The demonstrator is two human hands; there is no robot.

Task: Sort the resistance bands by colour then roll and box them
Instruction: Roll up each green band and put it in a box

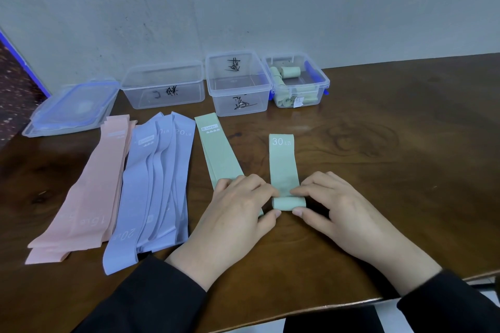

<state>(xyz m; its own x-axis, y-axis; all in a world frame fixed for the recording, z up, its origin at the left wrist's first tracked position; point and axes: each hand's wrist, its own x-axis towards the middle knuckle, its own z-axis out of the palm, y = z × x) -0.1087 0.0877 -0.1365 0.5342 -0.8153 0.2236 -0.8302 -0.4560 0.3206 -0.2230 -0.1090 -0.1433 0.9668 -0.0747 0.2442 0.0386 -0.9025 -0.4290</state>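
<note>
Your left hand [238, 208] and right hand [332, 205] pinch the rolled near end of a green band [284, 165] marked 30 LB, lying flat on the table [392, 170]; a second green band [220, 154] lies just left, partly under your left hand; pink bands [89, 192] and blue bands [151, 184] lie piled further left; rolled green bands fill the right-hand box [297, 81]; two clear boxes [238, 84] beside it hold nothing.

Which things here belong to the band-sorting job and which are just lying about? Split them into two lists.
Part of the job:
- green band being rolled, pinched by left hand and right hand
- second green band
- purple bands
- pink bands
- box of rolled green bands
- two empty boxes

Just lying about:
- stacked lids
</note>
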